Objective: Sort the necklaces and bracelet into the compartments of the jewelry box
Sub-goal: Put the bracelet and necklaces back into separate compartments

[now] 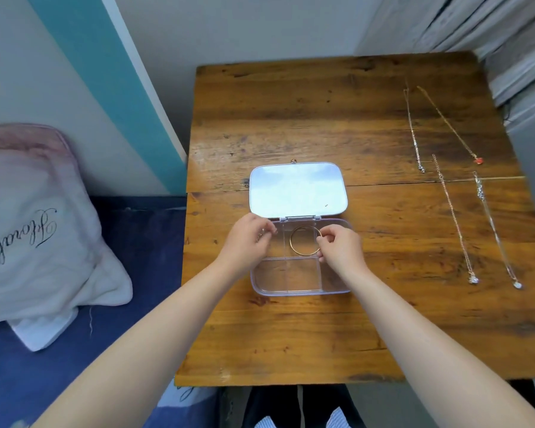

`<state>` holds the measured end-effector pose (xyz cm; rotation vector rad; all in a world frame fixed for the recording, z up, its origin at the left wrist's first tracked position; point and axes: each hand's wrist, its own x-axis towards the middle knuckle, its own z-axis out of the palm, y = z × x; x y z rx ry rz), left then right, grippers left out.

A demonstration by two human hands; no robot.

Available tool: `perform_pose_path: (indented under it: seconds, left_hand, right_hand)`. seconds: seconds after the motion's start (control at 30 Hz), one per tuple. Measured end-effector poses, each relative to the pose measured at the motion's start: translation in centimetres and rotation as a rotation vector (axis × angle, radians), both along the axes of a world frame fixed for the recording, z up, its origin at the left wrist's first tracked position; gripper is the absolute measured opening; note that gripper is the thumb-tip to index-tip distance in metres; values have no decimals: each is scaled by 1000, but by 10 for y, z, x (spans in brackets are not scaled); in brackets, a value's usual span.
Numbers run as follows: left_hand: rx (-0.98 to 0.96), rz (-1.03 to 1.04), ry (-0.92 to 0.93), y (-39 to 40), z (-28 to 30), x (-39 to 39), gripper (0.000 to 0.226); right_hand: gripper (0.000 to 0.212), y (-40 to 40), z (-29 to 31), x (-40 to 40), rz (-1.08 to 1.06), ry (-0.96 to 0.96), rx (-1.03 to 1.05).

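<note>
Pinching the gold bracelet [305, 240] at its 3 o'clock edge, the right hand [337, 248] has thumb and forefinger closed on the thin ring, the other fingers curled under and partly hidden behind the knuckles. That bangle lies in the upper middle compartment of the clear jewelry box [300, 288], just below the hinge. At 9 o'clock from it the left hand [249, 240] sits over the box's upper left corner with fingertips drawn together; something small may be between them, but it is too blurred to tell, and the hand covers the compartment beneath. Both bare forearms run down to the bottom edge and are cut off there.

Flat on the table at 12 o'clock from the box lies its open lid [297, 189], pale and reflective. The two lower compartments look bare through the clear plastic, though the right wrist hides part of the right-hand one.

Well apart, at 3 o'clock on the wooden table [291, 335], four necklaces lie stretched out: a silver chain [414, 131], a gold chain with a red pendant [477, 160], a rose-toned chain with a clear stone [472, 278], and a thin chain with a pale pendant [518, 285]. Their links are too fine to make out.

At 9 o'clock off the table, a white cushion [37, 242] with script lettering rests on blue fabric
</note>
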<state>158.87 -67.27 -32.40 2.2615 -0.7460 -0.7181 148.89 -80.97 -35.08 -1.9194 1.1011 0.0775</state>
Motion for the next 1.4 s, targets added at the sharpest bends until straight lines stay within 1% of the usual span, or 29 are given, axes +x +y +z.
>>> perform_pose_path:
  seconds: [0.03,0.07,0.13,0.23,0.33,0.4,0.47,0.5,0.57,0.67,0.77,0.87,0.93,1.03,1.1,1.17,1.3,1.37,1.4]
  left_hand:
    - [81,-69,-145,2,-6,-2,17]
    - [135,-117,-244,5,-11,-4,17]
    - [235,-153,-364,7,-19,-8,19]
    - [335,-131,-405,7,-27,-10,21]
    - [393,-170,-442,9,-31,-13,20]
    - [388,-161,-465,10,-26,-17,17]
    - [346,-155,-497,9,-18,-22,6]
    - [332,-174,-506,7,-13,-25,6]
    - [301,-212,-526,-1,-6,-32,14]
    - [235,-258,-557,-21,4,-47,22]
    - [164,-307,-547,-50,12,-66,26]
    - [110,-365,-529,-85,17,-84,25]
    - [101,-406,-530,-110,17,-98,23]
    - [153,-446,-539,-148,9,-118,22]
    - [192,-400,-496,-172,0,-129,19]
    - [241,-351,-456,-191,-9,-136,23]
    - [328,-246,-450,-224,-14,-138,26]
    - [355,-185,-412,-240,-16,-133,26]
    - [365,-157,-389,-248,-17,-129,27]
  right_hand:
    - [23,1,-1,1,15,-2,-19]
    - [23,2,-1,1,20,-8,-31]
    - [21,3,-3,1,18,-19,-52]
    - [19,4,-7,1,34,-10,-117]
    - [19,5,-8,1,48,16,-144]
    - [21,4,-6,0,67,16,-152]
    - [22,1,1,-5,99,-9,-168]
    - [21,-1,5,-11,116,-27,-176]
    - [19,-10,18,-28,160,-79,-204]
    - [16,-35,38,-65,190,-129,-294]
    - [18,-75,51,-108,119,-59,-370]
    - [29,-120,52,-148,118,177,-392]
    - [37,-141,44,-167,215,326,-386]
    - [42,-159,26,-182,422,417,-358]
    - [36,-170,15,-188,530,378,-364]
    - [30,-181,8,-194,624,320,-396]
    - [20,-204,7,-197,825,260,-441]
    - [17,-216,9,-190,817,159,-422]
    - [17,-223,10,-184,767,91,-396]
